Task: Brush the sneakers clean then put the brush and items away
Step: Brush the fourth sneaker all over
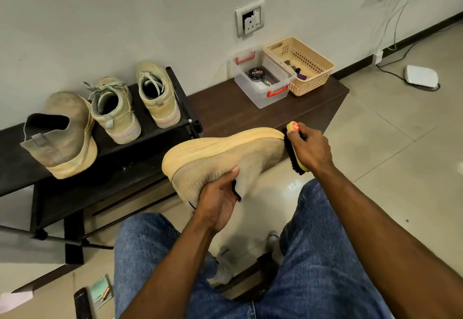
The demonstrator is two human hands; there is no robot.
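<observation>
Sneaker (225, 158) gripped by left hand (220, 201), brush (295, 148) in right hand (310, 148)

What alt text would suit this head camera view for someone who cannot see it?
A seated person's left hand holds a tan knit sneaker sole-up while the right hand brushes its toe with a yellow brush. Three more shoes sit on a dark rack.

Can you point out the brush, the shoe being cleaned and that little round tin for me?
brush (293, 154), head view: on its black bristles, below the right hand.
held sneaker (225, 158), head view: on the knit side of its upper.
polish tin (256, 74), head view: on its black lid, inside the clear box.
</observation>
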